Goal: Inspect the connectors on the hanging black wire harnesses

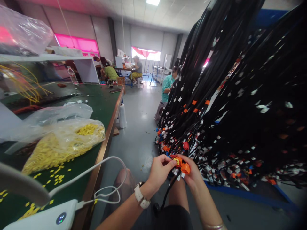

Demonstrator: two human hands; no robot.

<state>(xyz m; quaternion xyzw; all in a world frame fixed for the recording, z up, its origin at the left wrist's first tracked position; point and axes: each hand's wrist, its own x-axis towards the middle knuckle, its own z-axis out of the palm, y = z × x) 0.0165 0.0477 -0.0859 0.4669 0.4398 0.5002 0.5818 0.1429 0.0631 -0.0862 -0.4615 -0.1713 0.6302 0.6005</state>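
Brace the orange connector [177,161] squarely between your hands: right hand [193,174] half-curled around it, left hand [160,172] pinching its yellow-faced end.

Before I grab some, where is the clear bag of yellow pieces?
In the head view, the clear bag of yellow pieces lies on the green table, left of the left hand, with loose pieces just in front.

The near connector [178,162] is orange with yellow inside. At right, black cables [192,54] carry white tags [264,109]. At left, the tabletop [82,159] is green, its edge [111,129] brown, the bagged chips [62,147] yellow, the power bank [40,218] white.
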